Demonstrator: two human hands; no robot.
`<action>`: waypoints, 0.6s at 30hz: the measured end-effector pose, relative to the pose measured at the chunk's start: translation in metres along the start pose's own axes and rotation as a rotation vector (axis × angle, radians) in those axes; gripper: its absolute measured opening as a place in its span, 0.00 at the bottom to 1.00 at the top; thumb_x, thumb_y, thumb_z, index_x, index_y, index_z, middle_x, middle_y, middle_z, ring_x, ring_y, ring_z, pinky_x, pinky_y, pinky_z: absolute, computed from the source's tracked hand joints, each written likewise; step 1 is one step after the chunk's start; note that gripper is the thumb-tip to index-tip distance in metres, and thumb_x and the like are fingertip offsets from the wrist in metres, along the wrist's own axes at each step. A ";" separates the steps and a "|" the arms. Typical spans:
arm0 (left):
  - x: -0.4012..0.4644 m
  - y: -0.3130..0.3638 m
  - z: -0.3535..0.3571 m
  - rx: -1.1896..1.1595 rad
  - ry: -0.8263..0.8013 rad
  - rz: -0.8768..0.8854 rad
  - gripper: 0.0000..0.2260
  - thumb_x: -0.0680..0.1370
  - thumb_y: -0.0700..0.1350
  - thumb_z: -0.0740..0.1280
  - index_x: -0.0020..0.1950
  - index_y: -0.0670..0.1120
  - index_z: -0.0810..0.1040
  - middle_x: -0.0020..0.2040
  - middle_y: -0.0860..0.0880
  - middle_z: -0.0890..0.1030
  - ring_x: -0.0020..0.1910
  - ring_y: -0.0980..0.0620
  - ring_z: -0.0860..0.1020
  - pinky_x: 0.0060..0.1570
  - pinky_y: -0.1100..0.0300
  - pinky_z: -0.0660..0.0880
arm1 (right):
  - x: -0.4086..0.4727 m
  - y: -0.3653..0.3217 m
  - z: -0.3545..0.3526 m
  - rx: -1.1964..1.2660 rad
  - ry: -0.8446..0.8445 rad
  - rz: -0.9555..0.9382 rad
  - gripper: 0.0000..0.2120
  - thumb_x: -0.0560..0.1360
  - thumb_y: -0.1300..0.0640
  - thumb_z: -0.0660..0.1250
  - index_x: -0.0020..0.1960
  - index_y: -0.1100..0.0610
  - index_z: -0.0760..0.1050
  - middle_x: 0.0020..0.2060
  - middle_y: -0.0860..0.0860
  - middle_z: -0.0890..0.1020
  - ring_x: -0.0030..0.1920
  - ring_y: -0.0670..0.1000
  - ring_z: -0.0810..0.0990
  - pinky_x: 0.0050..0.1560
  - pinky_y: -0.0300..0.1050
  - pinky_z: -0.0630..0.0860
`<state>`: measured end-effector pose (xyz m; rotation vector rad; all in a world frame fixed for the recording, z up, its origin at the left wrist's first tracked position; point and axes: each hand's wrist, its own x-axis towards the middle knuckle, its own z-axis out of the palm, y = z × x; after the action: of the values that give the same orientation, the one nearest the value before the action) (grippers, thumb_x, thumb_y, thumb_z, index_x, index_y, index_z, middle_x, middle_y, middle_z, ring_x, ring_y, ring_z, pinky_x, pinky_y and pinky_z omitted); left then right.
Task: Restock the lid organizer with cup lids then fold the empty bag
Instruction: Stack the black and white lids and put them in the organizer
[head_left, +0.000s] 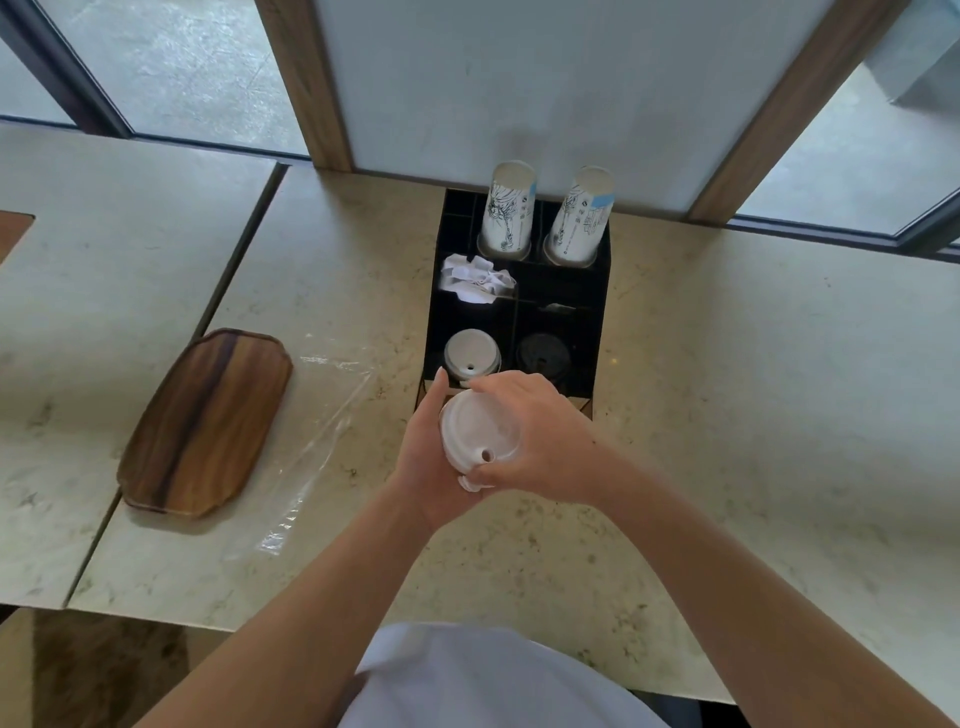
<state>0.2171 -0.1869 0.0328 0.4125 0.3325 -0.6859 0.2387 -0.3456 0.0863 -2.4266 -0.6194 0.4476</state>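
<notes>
Lower lids of the white lid stack (478, 441) hidden by both hands, clear bag (322, 415) edges indistinct

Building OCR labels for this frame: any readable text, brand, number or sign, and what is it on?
Nothing legible.
Left paper cup stack: line drawings and small print, too blurred to read.
Right paper cup stack: small print beside a blue band, too blurred to read.
White lids, black lids: no text visible.

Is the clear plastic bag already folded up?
No, the clear plastic bag lies spread flat on the counter beside the wooden tray, while both hands hold white lids.
</notes>
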 end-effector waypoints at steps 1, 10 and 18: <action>0.001 0.001 -0.001 0.003 0.012 0.002 0.33 0.80 0.67 0.60 0.72 0.42 0.76 0.62 0.39 0.81 0.60 0.40 0.81 0.52 0.46 0.80 | 0.003 0.000 0.002 0.001 -0.005 0.005 0.44 0.62 0.34 0.74 0.74 0.41 0.61 0.68 0.38 0.68 0.67 0.43 0.63 0.66 0.53 0.70; 0.024 0.016 0.003 -0.031 0.151 0.078 0.26 0.80 0.62 0.63 0.66 0.43 0.81 0.61 0.41 0.83 0.58 0.42 0.83 0.51 0.48 0.82 | 0.042 0.014 0.006 -0.195 -0.052 0.077 0.39 0.63 0.36 0.67 0.71 0.31 0.56 0.64 0.42 0.70 0.59 0.48 0.71 0.52 0.51 0.77; 0.048 0.045 -0.013 0.018 0.321 0.179 0.26 0.80 0.59 0.64 0.71 0.43 0.76 0.64 0.41 0.81 0.60 0.42 0.82 0.53 0.46 0.81 | 0.103 0.046 0.003 -0.141 -0.088 0.196 0.36 0.64 0.35 0.70 0.69 0.37 0.62 0.59 0.49 0.73 0.58 0.53 0.73 0.55 0.52 0.76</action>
<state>0.2805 -0.1753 0.0125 0.5637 0.5857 -0.4469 0.3379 -0.3234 0.0380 -2.6267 -0.4651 0.6128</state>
